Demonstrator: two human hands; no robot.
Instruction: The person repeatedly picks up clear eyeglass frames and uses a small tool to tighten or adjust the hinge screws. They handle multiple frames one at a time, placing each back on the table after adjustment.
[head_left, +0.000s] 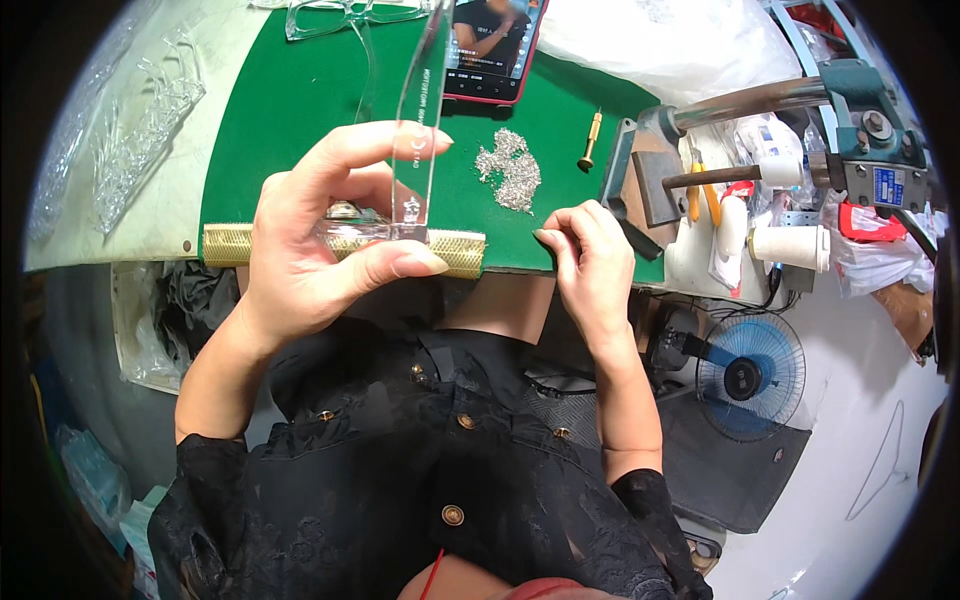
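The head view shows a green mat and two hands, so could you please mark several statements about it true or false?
1. The left hand holds a clear plastic piece. True.
2. The right hand grips the brass-coloured tool. False: that tool lies apart from it.
3. The pile of small metal parts is on the green mat. True.
4. The phone is nearer the person than the pile. False: it is farther away.
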